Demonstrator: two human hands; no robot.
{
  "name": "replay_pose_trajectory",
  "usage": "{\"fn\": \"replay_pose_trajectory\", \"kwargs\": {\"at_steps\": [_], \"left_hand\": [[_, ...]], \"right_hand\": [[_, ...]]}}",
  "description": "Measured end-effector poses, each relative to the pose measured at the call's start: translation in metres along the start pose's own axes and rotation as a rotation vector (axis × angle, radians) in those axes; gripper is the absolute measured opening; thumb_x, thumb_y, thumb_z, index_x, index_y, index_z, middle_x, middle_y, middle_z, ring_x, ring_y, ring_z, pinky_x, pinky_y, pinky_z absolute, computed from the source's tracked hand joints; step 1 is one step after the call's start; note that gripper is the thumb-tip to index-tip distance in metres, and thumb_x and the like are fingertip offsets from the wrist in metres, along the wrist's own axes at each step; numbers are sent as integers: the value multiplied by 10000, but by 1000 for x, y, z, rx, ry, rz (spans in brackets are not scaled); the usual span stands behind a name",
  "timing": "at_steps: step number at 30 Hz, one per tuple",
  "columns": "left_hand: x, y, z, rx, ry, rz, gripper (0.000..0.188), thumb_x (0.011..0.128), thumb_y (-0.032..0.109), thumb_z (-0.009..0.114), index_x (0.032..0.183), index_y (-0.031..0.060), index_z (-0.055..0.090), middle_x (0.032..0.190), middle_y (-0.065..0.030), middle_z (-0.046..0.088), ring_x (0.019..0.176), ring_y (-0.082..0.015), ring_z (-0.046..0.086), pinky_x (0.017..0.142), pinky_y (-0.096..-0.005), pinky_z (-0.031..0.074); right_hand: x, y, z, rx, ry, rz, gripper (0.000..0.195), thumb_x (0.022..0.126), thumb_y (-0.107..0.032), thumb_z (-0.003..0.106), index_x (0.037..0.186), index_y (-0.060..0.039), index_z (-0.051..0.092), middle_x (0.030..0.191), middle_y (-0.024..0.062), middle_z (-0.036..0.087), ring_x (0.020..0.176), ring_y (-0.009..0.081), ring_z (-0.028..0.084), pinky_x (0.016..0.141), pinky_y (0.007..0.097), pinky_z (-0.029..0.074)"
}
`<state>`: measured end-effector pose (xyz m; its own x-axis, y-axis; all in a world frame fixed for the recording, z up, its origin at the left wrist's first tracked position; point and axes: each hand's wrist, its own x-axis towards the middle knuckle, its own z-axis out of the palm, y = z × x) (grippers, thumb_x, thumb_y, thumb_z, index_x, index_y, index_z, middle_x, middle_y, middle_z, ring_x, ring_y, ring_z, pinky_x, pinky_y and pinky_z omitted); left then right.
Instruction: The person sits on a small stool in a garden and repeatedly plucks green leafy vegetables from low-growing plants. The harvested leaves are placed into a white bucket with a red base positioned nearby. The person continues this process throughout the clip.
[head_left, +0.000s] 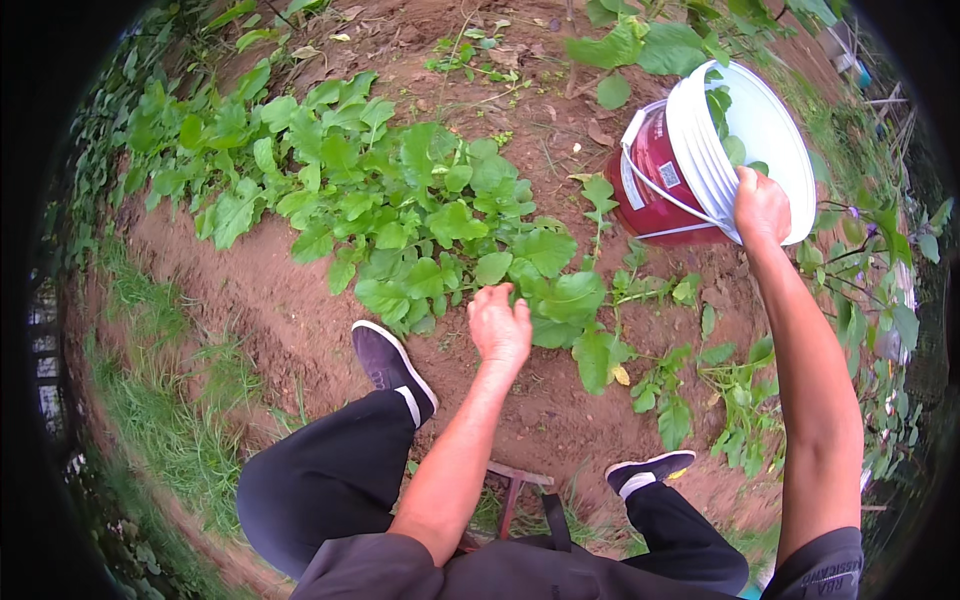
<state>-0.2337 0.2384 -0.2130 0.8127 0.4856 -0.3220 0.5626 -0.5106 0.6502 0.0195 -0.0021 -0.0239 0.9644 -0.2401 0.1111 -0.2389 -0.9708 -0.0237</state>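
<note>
At the upper right, my right hand (761, 206) grips the rim of a tilted red and white plastic bucket (660, 176), whose mouth faces right. Some green leaves (720, 112) show inside it, and its white handle hangs across the side. My left hand (499, 322) is at the near edge of a row of leafy green plants (450, 225), with bent fingers beside the leaves. The leaves partly hide its fingertips, so whether it pinches a stem cannot be told.
Brown soil (262, 277) lies around the plants, with grass (165, 420) at the left. My shoes (382, 360) rest on the soil. Smaller plants (667, 397) grow at the right, and a low stool (517, 480) is beneath me. Purple-flowered stems (862, 240) stand at the far right.
</note>
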Motion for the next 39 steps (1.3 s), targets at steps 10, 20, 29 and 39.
{"fn": "replay_pose_trajectory", "kwargs": {"at_steps": [10,20,29,39], "left_hand": [[24,16,19,10,-92,202,296,874,183,650,1108,4,619,1080,-202,607,1056,-392,581,918,-500,468],[145,-26,-26,-716,-397,-172,431,966,306,556,1302,38,590,1308,-145,624,1234,-272,554,1064,-415,390],[173,-30,-58,-669,-618,-251,471,1026,405,436,1286,46,592,1309,-126,627,1219,-269,567,1005,-448,419],[83,13,-18,397,-711,93,468,939,265,561,1363,67,532,1264,-201,621,1158,-332,606,1061,-457,426]], "right_hand": [[6,6,8,-33,20,-28,507,896,-475,410,1064,-123,735,1060,220,680,1030,418,633,901,483,468],[-1,-4,2,-15,41,-27,525,888,-443,379,982,-71,737,1021,216,688,980,417,649,871,507,482],[1,0,4,-5,62,-29,527,882,-448,387,975,-70,741,1012,209,694,967,406,658,862,503,494],[5,5,7,-28,39,2,491,902,-452,403,1059,-123,732,1072,203,683,1026,411,634,897,483,469]]}}
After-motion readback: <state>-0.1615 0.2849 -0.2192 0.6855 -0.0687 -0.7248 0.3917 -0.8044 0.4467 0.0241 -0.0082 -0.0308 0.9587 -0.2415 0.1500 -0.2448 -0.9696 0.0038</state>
